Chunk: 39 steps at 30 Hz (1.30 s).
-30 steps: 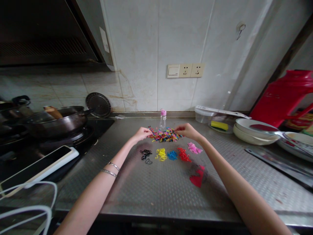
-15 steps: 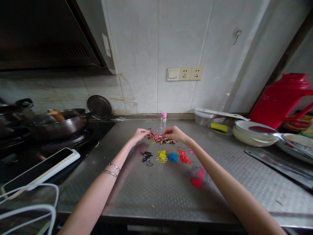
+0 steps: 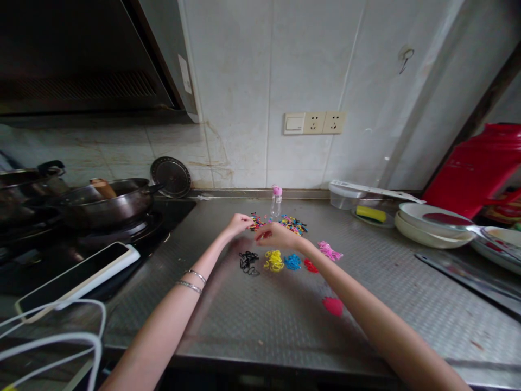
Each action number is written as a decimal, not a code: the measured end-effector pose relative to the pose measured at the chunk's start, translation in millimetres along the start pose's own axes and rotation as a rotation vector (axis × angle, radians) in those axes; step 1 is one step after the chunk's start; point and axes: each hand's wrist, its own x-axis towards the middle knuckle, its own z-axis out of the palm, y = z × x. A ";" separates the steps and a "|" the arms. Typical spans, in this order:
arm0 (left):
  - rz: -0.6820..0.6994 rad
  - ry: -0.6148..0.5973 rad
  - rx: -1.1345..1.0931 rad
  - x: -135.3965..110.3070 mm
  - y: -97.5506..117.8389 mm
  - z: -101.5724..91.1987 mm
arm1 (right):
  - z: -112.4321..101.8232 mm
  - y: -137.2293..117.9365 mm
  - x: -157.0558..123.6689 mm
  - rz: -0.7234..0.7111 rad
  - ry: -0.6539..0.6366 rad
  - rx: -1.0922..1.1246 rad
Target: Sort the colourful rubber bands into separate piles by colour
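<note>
A heap of mixed small coloured rubber bands [image 3: 293, 224] lies on the metal counter, partly behind my right hand. My left hand [image 3: 239, 224] is at its left edge, thumb and fingers pinched together; what they hold is too small to make out. Slightly blurred, my right hand [image 3: 277, 237] hovers in front of the heap with fingers curled and closed; anything in them is hidden. Nearer me lie sorted piles: black bands [image 3: 248, 263], yellow bands [image 3: 274, 260], blue bands [image 3: 292, 262], red bands [image 3: 310, 265] partly covered by my right forearm, and pink bands [image 3: 329, 251].
Behind the heap stands a clear bottle [image 3: 276, 204] with a pink cap. Pans [image 3: 109, 206] sit on the stove at left, with a white-edged device [image 3: 77, 277] and white cable [image 3: 95, 326] nearer. Bowls [image 3: 423, 231], a knife [image 3: 459, 277] and a red thermos [image 3: 468, 168] are at right.
My right hand has moved from the heap toward me and slightly left, uncovering more of the pink pile. My left hand stays at the heap's left edge. The whole view has shifted slightly.
</note>
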 end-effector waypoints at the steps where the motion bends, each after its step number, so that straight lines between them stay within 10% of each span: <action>1: 0.031 -0.011 0.016 2.7 -3.7 1.9 | -5.8 4.4 -3.8 0.026 0.035 -0.005; 11: 0.177 -0.160 0.211 2.0 -8.7 22.4 | -59.4 68.6 -58.1 0.344 0.366 -0.138; 26: 0.158 -0.212 0.309 -5.5 9.0 16.6 | -54.1 81.2 -67.0 0.358 0.203 -0.241; 34: 0.217 -0.607 0.083 -20.1 38.7 21.3 | -50.4 71.2 -66.4 0.385 0.039 -0.300; 39: 0.121 -0.424 0.028 -21.1 40.1 16.3 | -45.5 78.8 -64.9 0.381 0.028 -0.322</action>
